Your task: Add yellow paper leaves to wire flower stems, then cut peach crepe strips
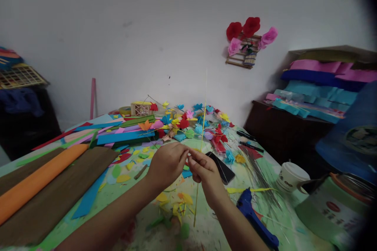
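Note:
In front of me, over the table, my left hand (168, 161) and my right hand (206, 169) meet at the fingertips. A thin, nearly upright wire (204, 119) wrapped in yellow passes through the fingers of my right hand. Its upper end is bare and thin, and the yellow lower end sticks out below that hand. My left hand is closed in a pinch against the right fingertips; what it pinches is hidden. Behind the right hand lies a black phone (224, 169). Yellow paper scraps (178, 206) are scattered beneath both hands.
Crepe paper strips, including an orange one (44, 180), cover the left side. Several paper flowers (184, 121) lie at the back. To the right are a blue glue gun (256, 219), loose wires (259, 168), a lidded paper cup (291, 176) and a large jar (330, 208).

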Available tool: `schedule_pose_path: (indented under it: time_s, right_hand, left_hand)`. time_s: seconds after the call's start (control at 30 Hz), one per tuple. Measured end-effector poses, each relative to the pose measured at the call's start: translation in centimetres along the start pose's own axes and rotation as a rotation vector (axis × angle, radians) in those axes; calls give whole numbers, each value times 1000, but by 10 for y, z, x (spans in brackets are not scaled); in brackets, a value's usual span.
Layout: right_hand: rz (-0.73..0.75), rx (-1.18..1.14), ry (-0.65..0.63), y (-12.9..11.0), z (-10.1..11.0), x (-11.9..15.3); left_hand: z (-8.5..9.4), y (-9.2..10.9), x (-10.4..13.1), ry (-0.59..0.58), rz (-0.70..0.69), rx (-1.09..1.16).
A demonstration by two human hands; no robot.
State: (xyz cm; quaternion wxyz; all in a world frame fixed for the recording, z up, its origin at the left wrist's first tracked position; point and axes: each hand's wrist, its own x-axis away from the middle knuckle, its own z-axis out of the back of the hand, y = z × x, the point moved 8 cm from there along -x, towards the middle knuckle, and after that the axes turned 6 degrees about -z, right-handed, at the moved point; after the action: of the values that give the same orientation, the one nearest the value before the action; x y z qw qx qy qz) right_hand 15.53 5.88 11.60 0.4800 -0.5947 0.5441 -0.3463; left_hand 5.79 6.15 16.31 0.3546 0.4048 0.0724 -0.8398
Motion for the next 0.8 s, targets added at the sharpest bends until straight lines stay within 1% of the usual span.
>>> schedule_pose_path:
  time_s: [0.17,0.33,0.43,0.5,0.53,0.57,0.63,0.67,0.73,0.8]
  right_hand:
    - [0,2,-5,0,0,0]
    - [5,25,-34,0,-3,-1]
    - [-7,27,-9,1,-2,-1]
    - [-6,30,21,0,1,0]
    - [0,34,36,0,3,0]
    - [8,41,50,-2,5,0]
    - [25,67,78,-4,9,0]
    - [33,90,94,-6,11,0]
    - [51,142,121,-9,15,-1]
    - [76,173,139,-13,17,-1]
  left_hand:
    - [3,-3,-3,-7,38,-7]
    - [4,-7,-2,34,50,17]
    - [4,-15,-3,60,57,20]
    - [7,-26,-4,95,106,53]
    - [7,-35,-5,105,163,121]
    - [6,-43,-5,104,242,242]
    - [-5,-56,-3,71,432,620]
    - [-13,-57,-1,45,520,834]
    - [-25,-48,3,-1,646,1183]
    - [-30,-35,5,-35,706,1360]
